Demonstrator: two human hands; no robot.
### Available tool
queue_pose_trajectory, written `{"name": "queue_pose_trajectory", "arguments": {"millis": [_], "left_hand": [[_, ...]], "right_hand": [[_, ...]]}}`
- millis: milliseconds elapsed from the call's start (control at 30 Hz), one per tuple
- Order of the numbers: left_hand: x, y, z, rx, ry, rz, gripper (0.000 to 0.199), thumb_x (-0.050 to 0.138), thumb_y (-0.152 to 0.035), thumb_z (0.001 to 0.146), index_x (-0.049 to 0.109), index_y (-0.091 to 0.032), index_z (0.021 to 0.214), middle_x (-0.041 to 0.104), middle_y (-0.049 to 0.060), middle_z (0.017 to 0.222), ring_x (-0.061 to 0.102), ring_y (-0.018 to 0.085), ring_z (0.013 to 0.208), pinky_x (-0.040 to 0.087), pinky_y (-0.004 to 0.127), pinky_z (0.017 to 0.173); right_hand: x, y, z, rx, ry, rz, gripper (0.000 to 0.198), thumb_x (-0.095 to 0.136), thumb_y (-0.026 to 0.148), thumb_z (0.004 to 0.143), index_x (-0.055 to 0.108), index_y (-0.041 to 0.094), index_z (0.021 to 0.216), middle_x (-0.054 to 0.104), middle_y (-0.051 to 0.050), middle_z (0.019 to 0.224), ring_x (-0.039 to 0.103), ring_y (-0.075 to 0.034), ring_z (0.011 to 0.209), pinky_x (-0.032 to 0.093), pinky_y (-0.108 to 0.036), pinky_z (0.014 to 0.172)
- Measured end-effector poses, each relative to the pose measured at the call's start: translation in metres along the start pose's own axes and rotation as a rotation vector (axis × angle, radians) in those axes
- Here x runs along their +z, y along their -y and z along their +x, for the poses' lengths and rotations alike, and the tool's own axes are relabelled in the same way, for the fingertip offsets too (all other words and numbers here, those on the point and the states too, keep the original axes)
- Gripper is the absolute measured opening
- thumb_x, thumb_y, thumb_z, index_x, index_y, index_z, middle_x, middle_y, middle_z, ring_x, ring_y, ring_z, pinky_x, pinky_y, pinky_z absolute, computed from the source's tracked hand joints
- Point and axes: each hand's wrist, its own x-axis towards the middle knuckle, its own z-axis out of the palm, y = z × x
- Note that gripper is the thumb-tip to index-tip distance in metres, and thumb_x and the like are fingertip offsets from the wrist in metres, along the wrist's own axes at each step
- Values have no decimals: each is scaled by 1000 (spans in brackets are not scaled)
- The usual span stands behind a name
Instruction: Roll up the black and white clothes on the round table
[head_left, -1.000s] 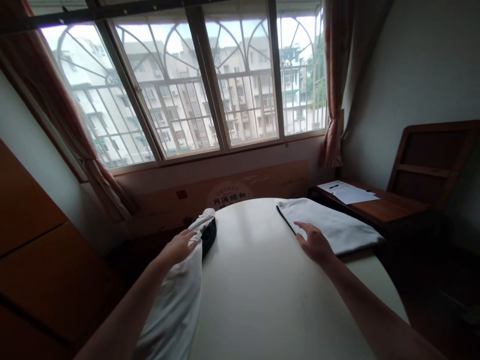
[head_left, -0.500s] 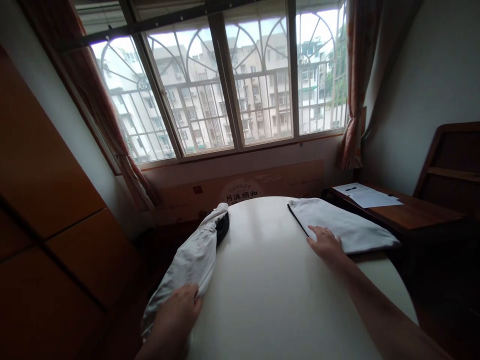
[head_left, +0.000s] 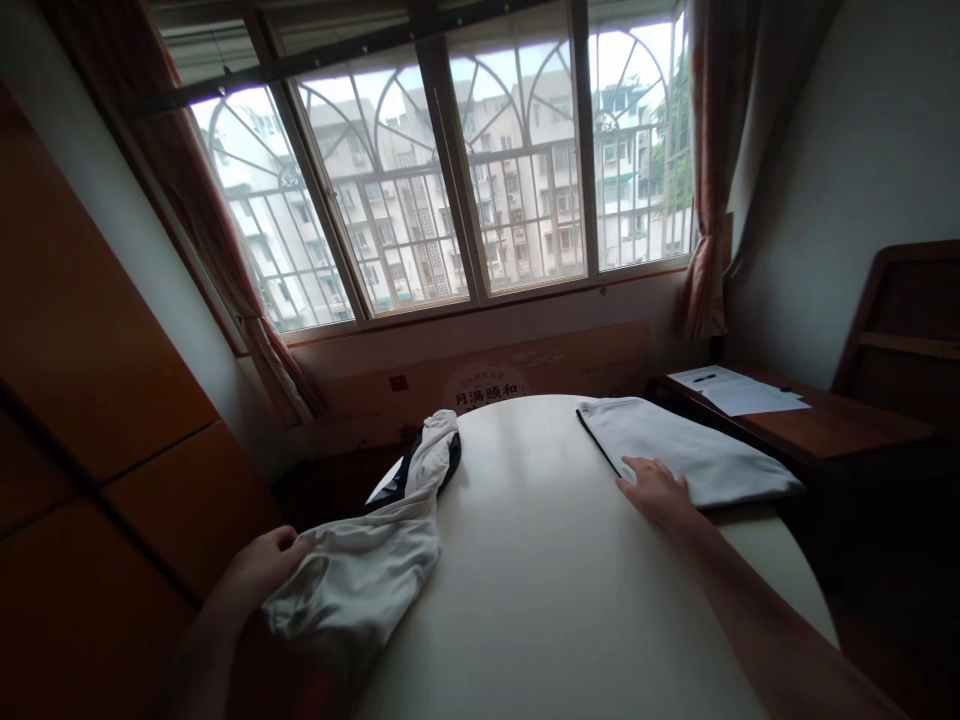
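My left hand (head_left: 262,570) is closed on the edge of a crumpled white garment (head_left: 375,560), whose exact kind I cannot make out. The cloth hangs over the left edge of the round white table (head_left: 540,580), and its far end lies twisted over a dark cloth (head_left: 399,480). At the far right of the table lies a folded white cloth (head_left: 686,450) with a dark edge. My right hand (head_left: 656,488) rests on its near left corner, fingers stretched out flat.
A low wooden table (head_left: 847,425) with papers (head_left: 739,388) and a pen stands to the right. Beside it is a wooden chair back (head_left: 900,330). An orange-brown cabinet (head_left: 150,480) fills the left, and a barred window (head_left: 450,180) with tied curtains lies ahead.
My left hand has moved left and slightly away from me, pulling the white garment's near part outward and uncovering more of the dark cloth. My right hand has stayed in place.
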Motion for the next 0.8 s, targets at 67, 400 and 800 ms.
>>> {"name": "queue_pose_trajectory", "arguments": {"millis": [67,400,800], "left_hand": [[0,1,2,-58,9,67,29,52,-43,81,65,-19,75,71,9,75,70,29,76,48,31,60],[72,-28,-55,394,220,133,67,70,-54,69,66,-23,129,49,16,154,43,40,143,40,49,114],[34,-45,-27,164,-251,-219,27,47,-43,87,55,-24,104,74,5,101,71,26,92,55,30,74]], "right_hand": [[1,-1,0,-2,22,-30,56,46,40,95,51,23,148,44,-10,156,33,-34,149,25,-66,118],[1,-4,0,-2,63,-50,54,48,40,93,54,25,145,41,-10,158,30,-36,150,23,-66,118],[-17,-20,9,37,-59,34,47,47,43,91,71,22,127,65,-12,132,60,-32,124,46,-46,104]]}}
